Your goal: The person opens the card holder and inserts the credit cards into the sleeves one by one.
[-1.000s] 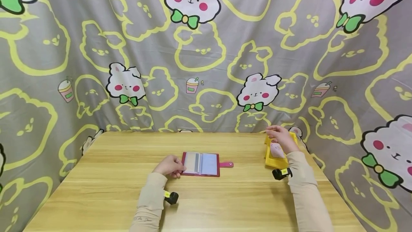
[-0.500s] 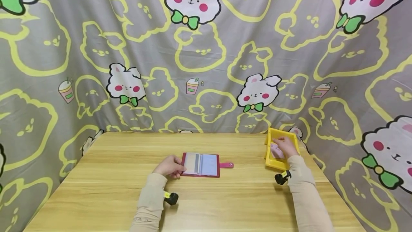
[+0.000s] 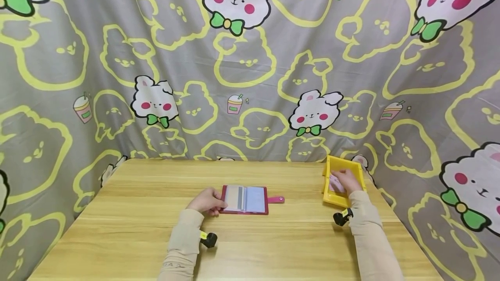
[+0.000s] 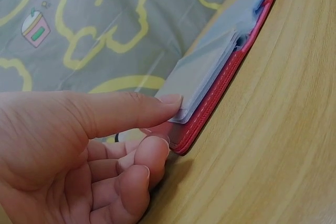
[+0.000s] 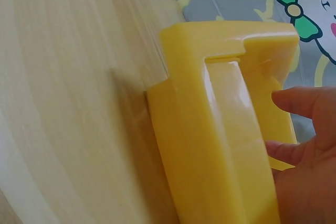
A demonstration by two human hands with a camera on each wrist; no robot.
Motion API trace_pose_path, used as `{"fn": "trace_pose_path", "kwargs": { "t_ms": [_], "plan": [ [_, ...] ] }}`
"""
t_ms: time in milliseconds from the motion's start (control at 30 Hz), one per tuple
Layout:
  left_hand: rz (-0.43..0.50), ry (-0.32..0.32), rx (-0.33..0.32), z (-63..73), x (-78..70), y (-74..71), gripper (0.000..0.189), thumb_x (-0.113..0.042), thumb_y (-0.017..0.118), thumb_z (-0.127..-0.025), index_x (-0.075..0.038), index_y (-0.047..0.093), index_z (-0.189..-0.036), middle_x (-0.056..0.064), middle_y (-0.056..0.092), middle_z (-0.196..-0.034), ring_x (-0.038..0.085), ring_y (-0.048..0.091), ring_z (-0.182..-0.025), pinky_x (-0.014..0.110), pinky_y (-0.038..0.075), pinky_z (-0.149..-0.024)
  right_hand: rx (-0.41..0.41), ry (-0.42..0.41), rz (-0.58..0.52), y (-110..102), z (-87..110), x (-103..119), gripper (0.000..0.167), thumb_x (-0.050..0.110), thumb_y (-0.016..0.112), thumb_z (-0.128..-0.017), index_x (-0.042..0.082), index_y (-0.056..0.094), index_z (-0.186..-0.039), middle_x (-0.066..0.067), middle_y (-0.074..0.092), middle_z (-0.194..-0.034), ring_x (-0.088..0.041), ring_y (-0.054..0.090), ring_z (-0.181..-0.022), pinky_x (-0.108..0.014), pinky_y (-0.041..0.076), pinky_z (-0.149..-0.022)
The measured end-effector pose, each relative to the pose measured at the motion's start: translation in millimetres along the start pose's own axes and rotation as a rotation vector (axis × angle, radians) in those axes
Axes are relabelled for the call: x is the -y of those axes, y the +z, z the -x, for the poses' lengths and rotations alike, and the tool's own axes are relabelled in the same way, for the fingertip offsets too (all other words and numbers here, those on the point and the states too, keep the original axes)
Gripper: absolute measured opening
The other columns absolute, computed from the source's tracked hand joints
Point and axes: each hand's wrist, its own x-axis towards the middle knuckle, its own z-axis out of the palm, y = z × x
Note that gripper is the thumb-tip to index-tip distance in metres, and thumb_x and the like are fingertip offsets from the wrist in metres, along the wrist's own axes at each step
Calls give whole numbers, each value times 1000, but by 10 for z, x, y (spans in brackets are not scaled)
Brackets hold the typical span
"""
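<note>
A red card holder (image 3: 255, 200) lies spread open on the table, its clear sleeves showing and a pink snap strap (image 3: 276, 200) out to the right. My left hand (image 3: 205, 202) pinches its left edge; in the left wrist view the thumb (image 4: 157, 106) presses on the sleeves, with curled fingers below the cover. At the right, my right hand (image 3: 348, 180) reaches into a yellow bin (image 3: 336, 200), fingertips right at a pale pink patterned card (image 3: 334, 184) inside. In the right wrist view two fingers (image 5: 296, 100) are spread apart; the bin wall hides the card.
The wooden table (image 3: 273, 246) stretches in front of and between the hands. A grey curtain (image 3: 250, 142) printed with rabbits hangs behind it and along both sides. The yellow bin stands near the back right corner of the table.
My right hand has come down from above the bin into it, to the pink card. The left hand keeps its place on the card holder.
</note>
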Motion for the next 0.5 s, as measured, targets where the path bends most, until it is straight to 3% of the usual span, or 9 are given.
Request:
{"fn": "trace_pose_path", "kwargs": {
  "t_ms": [133,267,367,500],
  "plan": [
    [6,-5,-15,6,-12,2,20,-7,74,-83,-1,56,-88,5,61,-66,8,52,-46,16,44,-43,-8,27,-81,12,-22,-33,72,36,42,-101,-11,14,-148,-31,20,-152,-39,34,-126,-43,41,-100],
    [15,-5,-24,4,-14,10,22,-7,74,-82,-1,55,-91,6,61,-68,8,52,-46,16,44,-43,0,52,-255,19,-29,-62,71,33,43,-102,-8,12,-150,-27,17,-154,-34,31,-128,-29,48,-88],
    [20,-8,-32,9,-15,18,24,-7,75,-82,0,54,-92,6,61,-68,9,52,-46,16,44,-43,4,67,-345,9,-30,-81,71,33,44,-102,-5,10,-151,-23,23,-148,-30,33,-125,-29,49,-88],
    [24,-15,-45,25,-18,24,26,-6,74,-82,-1,52,-94,7,61,-70,9,52,-46,17,44,-43,7,73,-367,-13,-16,-83,73,36,44,-102,-4,10,-152,-17,33,-136,-24,38,-114,-32,46,-88]
  ]
}}
